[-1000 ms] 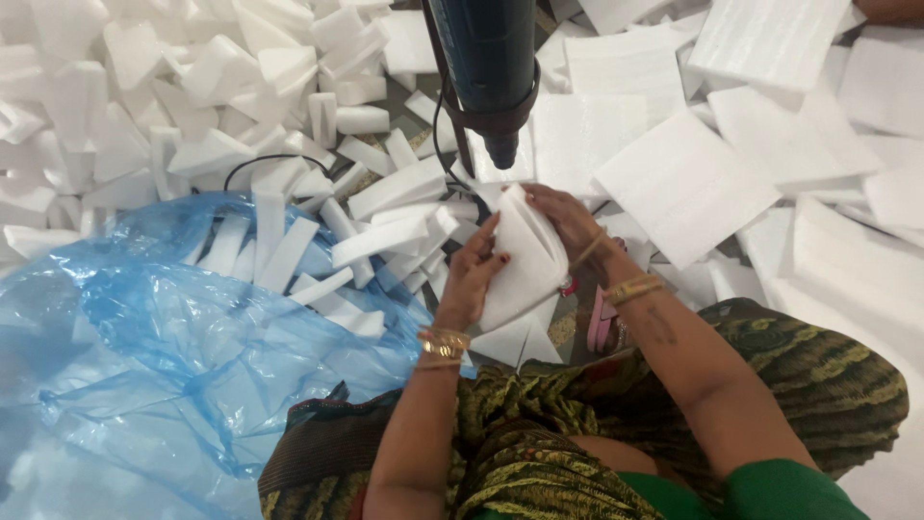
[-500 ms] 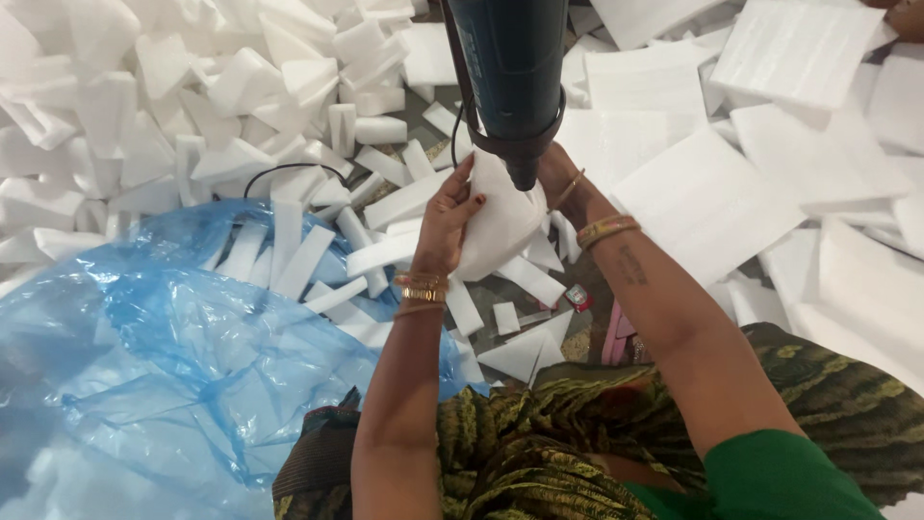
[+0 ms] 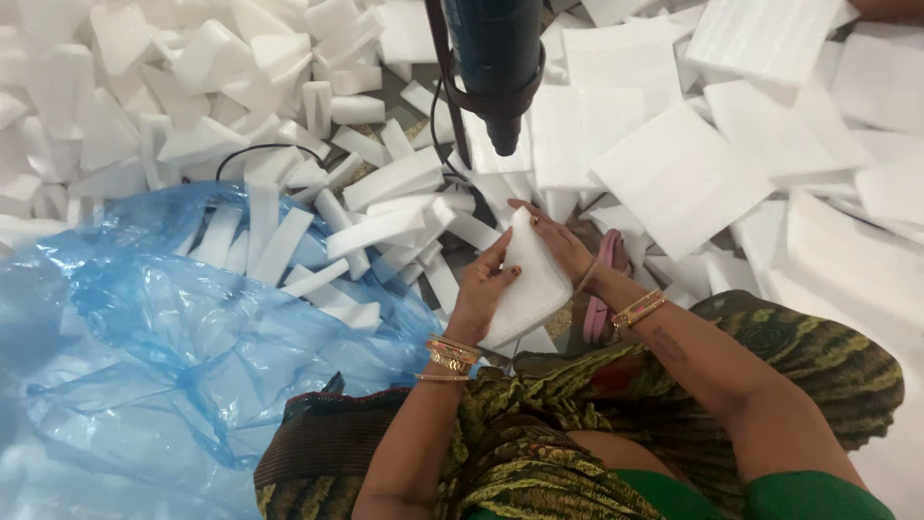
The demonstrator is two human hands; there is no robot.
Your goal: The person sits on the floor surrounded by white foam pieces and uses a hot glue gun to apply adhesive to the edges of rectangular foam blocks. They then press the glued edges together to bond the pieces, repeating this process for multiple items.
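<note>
White foam sheet piece [image 3: 525, 284]: flat, rounded corners, folded or doubled, held between both hands below the dark heat gun nozzle [image 3: 503, 135]. Left hand [image 3: 481, 289] grips its left edge, fingers curled. Right hand [image 3: 563, 246] lies over its upper right side, fingers extended. Blue plastic bag [image 3: 164, 347] left of hands.

Bright, even light, seemingly from overhead, leaves only soft shadows. The white foam pieces [image 3: 674, 178] wash out near glare. The blue plastic bag [image 3: 164, 366] shows sheen. Edges look slightly soft.
</note>
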